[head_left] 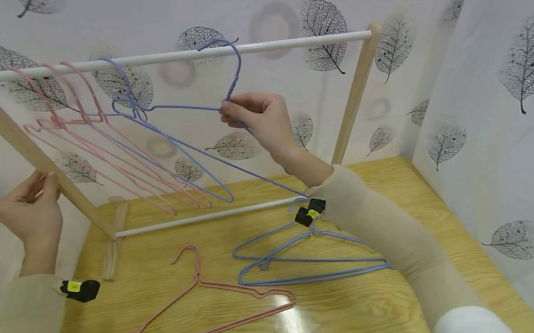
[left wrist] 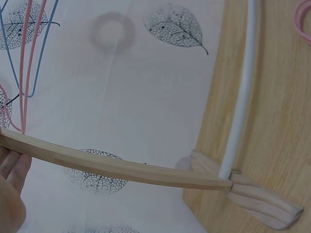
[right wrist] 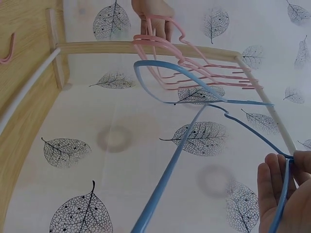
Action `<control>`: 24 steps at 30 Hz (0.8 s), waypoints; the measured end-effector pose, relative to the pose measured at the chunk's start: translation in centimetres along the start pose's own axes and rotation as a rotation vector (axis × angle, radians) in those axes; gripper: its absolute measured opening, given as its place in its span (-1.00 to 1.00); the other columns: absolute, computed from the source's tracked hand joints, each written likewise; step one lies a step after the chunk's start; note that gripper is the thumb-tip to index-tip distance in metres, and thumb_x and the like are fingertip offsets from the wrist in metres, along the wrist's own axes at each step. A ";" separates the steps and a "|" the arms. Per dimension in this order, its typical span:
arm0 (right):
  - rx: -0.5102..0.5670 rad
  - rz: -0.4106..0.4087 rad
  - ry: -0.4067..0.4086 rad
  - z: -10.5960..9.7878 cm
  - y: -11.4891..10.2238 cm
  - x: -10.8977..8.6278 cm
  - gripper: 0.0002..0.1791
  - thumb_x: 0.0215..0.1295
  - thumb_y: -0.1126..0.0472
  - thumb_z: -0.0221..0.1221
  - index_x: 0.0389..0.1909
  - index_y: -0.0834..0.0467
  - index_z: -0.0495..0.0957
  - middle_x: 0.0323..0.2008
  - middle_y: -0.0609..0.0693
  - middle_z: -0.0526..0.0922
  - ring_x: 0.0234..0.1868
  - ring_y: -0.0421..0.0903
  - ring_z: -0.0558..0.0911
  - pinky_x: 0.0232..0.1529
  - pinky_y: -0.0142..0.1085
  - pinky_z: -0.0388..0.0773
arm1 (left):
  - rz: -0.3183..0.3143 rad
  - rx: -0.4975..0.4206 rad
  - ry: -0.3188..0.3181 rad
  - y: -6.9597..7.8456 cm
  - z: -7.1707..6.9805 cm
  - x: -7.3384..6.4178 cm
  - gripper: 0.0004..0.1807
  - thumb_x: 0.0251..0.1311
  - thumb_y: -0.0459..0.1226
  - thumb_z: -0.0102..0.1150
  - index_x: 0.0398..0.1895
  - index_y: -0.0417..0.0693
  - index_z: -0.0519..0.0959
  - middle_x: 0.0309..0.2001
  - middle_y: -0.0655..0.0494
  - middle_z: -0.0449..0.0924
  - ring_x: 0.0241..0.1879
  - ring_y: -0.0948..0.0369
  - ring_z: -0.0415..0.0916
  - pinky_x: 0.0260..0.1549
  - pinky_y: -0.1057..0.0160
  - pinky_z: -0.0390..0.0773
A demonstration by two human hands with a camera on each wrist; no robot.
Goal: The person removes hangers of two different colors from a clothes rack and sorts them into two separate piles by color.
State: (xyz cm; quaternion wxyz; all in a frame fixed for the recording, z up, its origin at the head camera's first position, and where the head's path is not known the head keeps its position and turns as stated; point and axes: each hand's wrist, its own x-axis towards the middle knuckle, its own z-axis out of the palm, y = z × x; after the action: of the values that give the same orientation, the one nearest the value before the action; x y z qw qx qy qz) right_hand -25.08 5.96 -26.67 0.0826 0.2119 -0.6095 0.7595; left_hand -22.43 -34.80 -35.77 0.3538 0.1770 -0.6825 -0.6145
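A blue wire hanger [head_left: 236,61] is pinched at its neck by my right hand [head_left: 265,123], thumb against fingers. Its hook arches over the white top rail [head_left: 300,42] in the head view, and its body slants down behind my wrist. My left hand [head_left: 32,209] grips the rack's left wooden post [left wrist: 121,169], fingers partly behind it. Several pink hangers [head_left: 94,95] hang near that post. Beside them on the rail hangs another blue hanger [head_left: 127,84].
Pink hangers [head_left: 206,332] lie together on the wooden table [head_left: 355,327], and blue hangers [head_left: 316,278] lie to their right, partly behind my right forearm. A low white crossbar [head_left: 202,218] joins the rack's feet. Leaf-patterned sheets [head_left: 506,152] stand behind and at the sides.
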 end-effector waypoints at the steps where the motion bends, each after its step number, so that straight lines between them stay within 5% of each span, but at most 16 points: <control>1: 0.008 -0.001 0.003 -0.3 0.0 -0.2 -0.84 0.43 0.45 0.28 -0.08 0.48 0.69 -0.39 -0.15 0.84 -0.33 -0.23 0.83 -0.12 -0.36 0.87 | -0.001 -0.006 -0.002 -0.1 0.0 0.0 -0.60 0.30 -0.32 0.41 0.18 -0.25 0.68 -0.41 0.63 0.68 -0.45 0.61 0.67 -0.34 0.72 0.67; 10: -0.004 -0.028 0.015 -2.8 -0.6 -2.2 -0.89 0.43 0.48 0.25 -0.15 0.46 0.70 -0.40 -0.11 0.85 -0.36 -0.21 0.84 -0.17 -0.36 0.87 | -0.018 -0.036 0.002 -0.2 -0.1 0.1 -0.60 0.28 -0.33 0.42 0.17 -0.24 0.69 -0.42 0.62 0.69 -0.45 0.59 0.68 -0.35 0.71 0.68; 19: -0.038 0.027 0.028 -5.4 0.1 -4.5 -0.78 0.44 0.46 0.25 -0.31 0.12 0.78 -0.39 -0.11 0.86 -0.35 -0.23 0.84 -0.17 -0.38 0.87 | -0.023 -0.066 0.002 -0.1 -0.1 0.1 -0.60 0.26 -0.35 0.43 0.16 -0.25 0.70 -0.43 0.58 0.71 -0.46 0.57 0.68 -0.35 0.70 0.69; 24: -0.065 0.058 0.020 -7.1 0.8 -6.1 -0.89 0.45 0.45 0.25 -0.20 0.33 0.75 -0.38 -0.12 0.86 -0.34 -0.22 0.85 -0.15 -0.37 0.87 | -0.020 -0.050 0.006 -0.1 -0.1 0.1 -0.61 0.27 -0.34 0.43 0.15 -0.23 0.70 -0.43 0.59 0.70 -0.47 0.58 0.68 -0.36 0.70 0.69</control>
State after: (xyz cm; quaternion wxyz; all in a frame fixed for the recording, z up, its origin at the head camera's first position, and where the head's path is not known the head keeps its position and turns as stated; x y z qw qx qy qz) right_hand -21.46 13.45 -31.13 0.0735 0.1835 -0.6389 0.7435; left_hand -22.46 -34.97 -35.83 0.3538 0.1768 -0.6642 -0.6344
